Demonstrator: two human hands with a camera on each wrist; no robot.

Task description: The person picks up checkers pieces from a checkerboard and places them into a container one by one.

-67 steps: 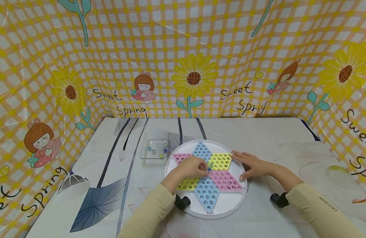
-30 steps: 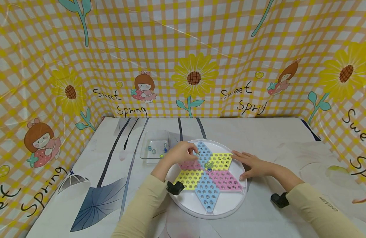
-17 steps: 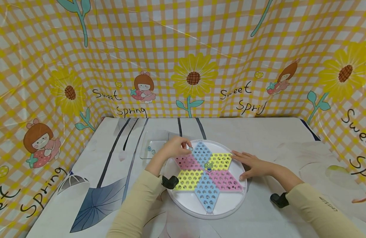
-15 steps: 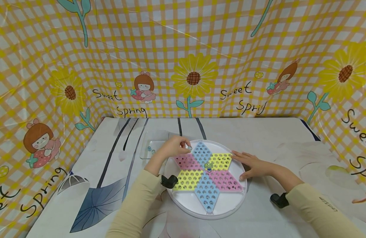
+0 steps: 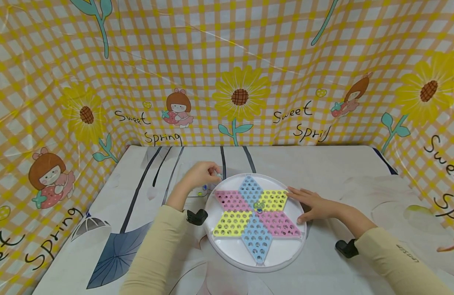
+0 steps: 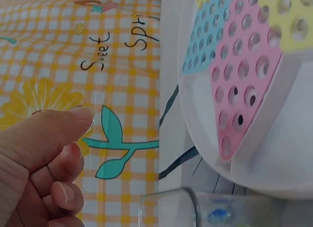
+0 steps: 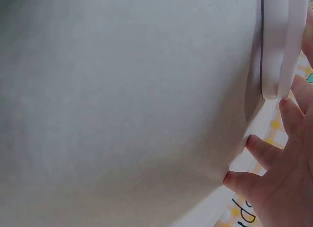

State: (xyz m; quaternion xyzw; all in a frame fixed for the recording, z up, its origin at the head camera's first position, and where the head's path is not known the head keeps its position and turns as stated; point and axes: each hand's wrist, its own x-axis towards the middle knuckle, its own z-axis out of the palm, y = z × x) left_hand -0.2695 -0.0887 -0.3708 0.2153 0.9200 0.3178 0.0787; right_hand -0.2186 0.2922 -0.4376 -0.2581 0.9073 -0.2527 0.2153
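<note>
In the head view my left hand point(image 5: 200, 175) hovers over the clear plastic box point(image 5: 196, 196), just off the board's upper left edge. Its thumb and forefinger pinch a small clear marble point(image 5: 219, 175); the other fingers curl in. The hand covers much of the box, where a blue marble point(image 5: 204, 187) and a yellowish one point(image 5: 200, 194) show. My right hand point(image 5: 315, 205) rests with spread fingers along the right rim of the round white Chinese checkers board point(image 5: 227, 250). Three glass marbles point(image 5: 259, 211) sit close together at the middle of its pink, yellow and blue star.
The board lies on a white cloth point(image 5: 323, 164) printed with dark lines and a blue leaf shape. Behind and at both sides hangs a yellow checked sheet point(image 5: 278, 135) with sunflowers. A black wrist mount point(image 5: 196, 217) is on the left sleeve, near the board's edge.
From the board's middle, my left hand has moved left and away from me to above the box, a marble showing at its fingertips. My right hand stays at the rim.
</note>
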